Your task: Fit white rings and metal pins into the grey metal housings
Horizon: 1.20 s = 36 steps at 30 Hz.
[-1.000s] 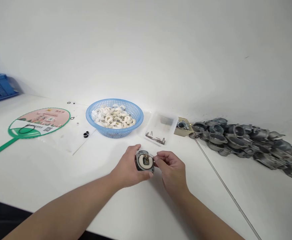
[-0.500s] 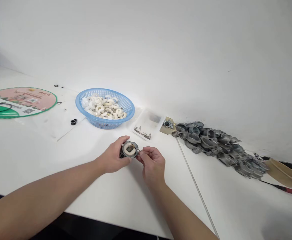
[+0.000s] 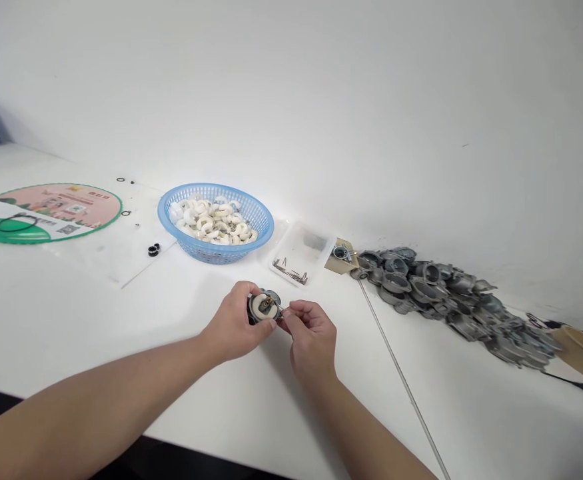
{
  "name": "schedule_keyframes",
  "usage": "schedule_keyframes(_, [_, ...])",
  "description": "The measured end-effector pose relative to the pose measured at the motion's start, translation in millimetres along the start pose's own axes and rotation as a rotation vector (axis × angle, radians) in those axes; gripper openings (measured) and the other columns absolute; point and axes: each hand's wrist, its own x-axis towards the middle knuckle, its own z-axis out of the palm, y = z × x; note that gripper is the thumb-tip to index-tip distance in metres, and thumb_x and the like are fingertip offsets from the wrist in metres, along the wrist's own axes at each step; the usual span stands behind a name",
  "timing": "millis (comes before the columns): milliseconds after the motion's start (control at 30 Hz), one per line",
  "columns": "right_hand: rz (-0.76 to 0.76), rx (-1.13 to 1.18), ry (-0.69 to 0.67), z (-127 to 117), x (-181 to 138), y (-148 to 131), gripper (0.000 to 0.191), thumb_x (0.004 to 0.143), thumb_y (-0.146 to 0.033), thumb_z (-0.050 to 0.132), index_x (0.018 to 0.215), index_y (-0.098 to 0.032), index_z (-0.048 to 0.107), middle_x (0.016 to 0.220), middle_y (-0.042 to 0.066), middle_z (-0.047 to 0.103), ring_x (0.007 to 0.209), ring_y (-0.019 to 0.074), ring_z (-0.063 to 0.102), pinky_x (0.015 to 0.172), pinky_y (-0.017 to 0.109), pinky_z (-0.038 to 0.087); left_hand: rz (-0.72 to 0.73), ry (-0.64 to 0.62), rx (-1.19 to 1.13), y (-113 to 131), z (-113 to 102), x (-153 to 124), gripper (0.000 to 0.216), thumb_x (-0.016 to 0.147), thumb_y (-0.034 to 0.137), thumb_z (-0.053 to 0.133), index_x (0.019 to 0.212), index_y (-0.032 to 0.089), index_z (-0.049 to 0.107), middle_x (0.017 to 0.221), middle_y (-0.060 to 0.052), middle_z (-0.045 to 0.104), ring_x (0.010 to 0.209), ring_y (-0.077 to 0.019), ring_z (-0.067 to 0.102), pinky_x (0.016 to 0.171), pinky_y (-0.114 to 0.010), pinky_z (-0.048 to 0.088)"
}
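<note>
L hand closed round grey metal housing, held just above table btwn both hands; white float ring looks already seated in it; R hand pinches thin pin at housing's right rim, prob only part in; basket beyond L hand, heap of housings off to R; near table edge under forearms; bare top both sides.

You sit at a small assembly workshop bench: heaped grey metal housings, a basket of white rings.
</note>
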Motion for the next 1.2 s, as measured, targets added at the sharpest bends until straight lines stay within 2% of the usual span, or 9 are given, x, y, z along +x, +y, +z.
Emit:
schedule_keyframes(233, [-0.038,-0.052,-0.018,1,0,-3,0.019,0.064,-0.028,0.07,0.076,-0.017,0.06,0.063,-0.001,0.059,0.061,0.0144,0.057,0.066,0.035,0.054,0.013,0.035,0.008,1,2,1,0.03,0.068,0.029,0.062,0.091,0.019,0.045,0.086,-0.002,0.056,0.072,-0.0147,0.053,0.063,-0.028,0.044])
schedule_keyframes(733, [-0.043,-0.167,-0.048,-4,4,4,0.019,0.065,-0.031,0.068,0.076,-0.018,0.06,0.065,0.0,0.06,0.062,0.0167,0.058,0.061,0.031,0.051,0.085,0.105,0.115,4,3,4,0.025,0.069,0.026,0.06,0.091,0.019,0.049,0.088,-0.002,0.058,0.08,-0.0175,0.056,0.071,-0.03,0.046])
schedule_keyframes(1033, [-0.105,-0.364,0.105,1,2,-9,0.012,0.063,-0.028,0.063,0.069,-0.018,0.06,0.058,-0.001,0.057,0.053,0.0132,0.051,0.051,0.025,0.043,0.094,0.086,0.105,0,3,5,0.027,0.069,0.026,0.061,0.092,0.019,0.049,0.088,-0.002,0.059,0.079,-0.0165,0.055,0.071,-0.029,0.045])
schedule_keyframes(1200, [-0.169,-0.416,0.105,4,1,-13,0.009,0.063,-0.026,0.059,0.065,-0.018,0.059,0.054,-0.002,0.055,0.049,0.0113,0.047,0.047,0.022,0.038,0.1,0.093,0.108,1,4,4,0.024,0.068,0.025,0.06,0.089,0.019,0.05,0.085,-0.002,0.058,0.076,-0.0156,0.054,0.068,-0.028,0.044])
